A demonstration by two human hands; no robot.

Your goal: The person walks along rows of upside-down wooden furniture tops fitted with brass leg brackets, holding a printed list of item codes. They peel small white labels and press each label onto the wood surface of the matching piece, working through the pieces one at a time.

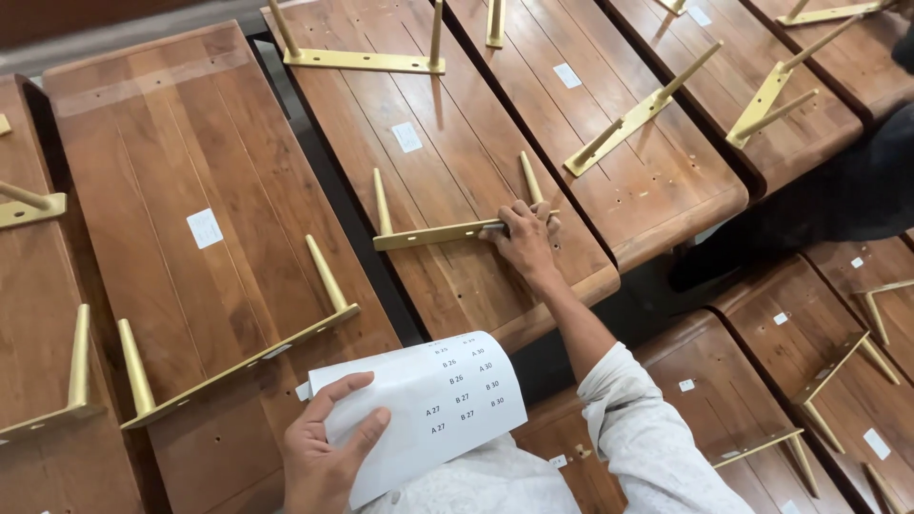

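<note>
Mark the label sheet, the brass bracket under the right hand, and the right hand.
label sheet (pixel 447 400): head view, middle of the white paper.
brass bracket (pixel 428 234): head view, flat bar left of the fingers.
right hand (pixel 524 240): head view, back of the hand.

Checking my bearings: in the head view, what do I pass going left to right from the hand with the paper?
Left hand → sheet of labels → brass bracket → right hand → dark-clothed person.

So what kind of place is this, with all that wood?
Probably a furniture workshop. Many alike wooden boards lie in rows, each with brass leg brackets. The right hand rests on one bracket, and the left hand holds a sheet of labels.
</note>
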